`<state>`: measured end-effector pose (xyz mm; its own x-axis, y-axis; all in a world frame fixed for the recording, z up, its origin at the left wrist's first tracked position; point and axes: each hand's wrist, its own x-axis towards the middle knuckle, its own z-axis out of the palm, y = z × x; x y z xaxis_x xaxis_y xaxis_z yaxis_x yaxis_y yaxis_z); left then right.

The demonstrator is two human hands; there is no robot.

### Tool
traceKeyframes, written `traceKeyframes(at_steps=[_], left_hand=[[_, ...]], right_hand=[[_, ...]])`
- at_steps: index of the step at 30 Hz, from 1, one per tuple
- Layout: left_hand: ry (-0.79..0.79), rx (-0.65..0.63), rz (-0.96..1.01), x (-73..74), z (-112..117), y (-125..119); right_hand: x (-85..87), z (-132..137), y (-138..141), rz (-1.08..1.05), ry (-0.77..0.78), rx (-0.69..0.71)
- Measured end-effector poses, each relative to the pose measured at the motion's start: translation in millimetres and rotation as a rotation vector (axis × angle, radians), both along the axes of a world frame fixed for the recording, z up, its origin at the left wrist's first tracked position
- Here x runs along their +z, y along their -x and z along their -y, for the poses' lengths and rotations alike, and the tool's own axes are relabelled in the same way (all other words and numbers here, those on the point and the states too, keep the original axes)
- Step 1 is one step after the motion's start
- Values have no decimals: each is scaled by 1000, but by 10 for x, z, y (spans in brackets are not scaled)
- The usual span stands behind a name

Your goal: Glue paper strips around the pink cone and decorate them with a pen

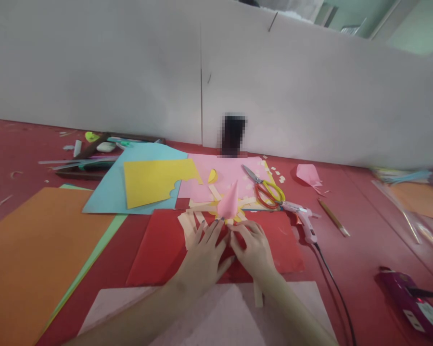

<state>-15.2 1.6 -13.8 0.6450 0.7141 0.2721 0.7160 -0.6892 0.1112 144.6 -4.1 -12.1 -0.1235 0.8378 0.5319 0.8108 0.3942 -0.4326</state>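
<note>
A pink paper cone (229, 202) stands upright on a red paper sheet (159, 250), ringed by cream paper strips (188, 226) and yellow bits. My left hand (204, 259) lies over the red sheet with fingers stretched toward the cone's base. My right hand (252, 247) sits beside it, fingertips pinched together at the base of the cone, on something too small to make out. Both forearms cross a pale pink sheet (216, 312) at the near edge.
Scissors with yellow and red handles (267, 188), a pink glue gun (305, 218) with its black cord, and a pencil (334, 217) lie right. Yellow (155, 180), blue (108, 192), pink (231, 170) and orange (29, 254) sheets spread left. A tray of tools (94, 154) stands behind. A purple device (407, 300) sits near right.
</note>
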Motion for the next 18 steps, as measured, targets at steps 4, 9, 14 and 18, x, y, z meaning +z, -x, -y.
traceKeyframes(at_steps=[4,9,14,18], left_hand=[[0,-1,4,7,-9,3],[2,8,-26,21,-13,-5],[2,10,-45,35,-13,-7],[16,8,-55,38,-25,-3]], right_hand=[[-6,-4,-2,-1,-10,-7],[-31,-4,-19,-10,4,-12],[-48,-14,-32,-84,32,-25],[-10,-52,-231,-162,-47,-186]])
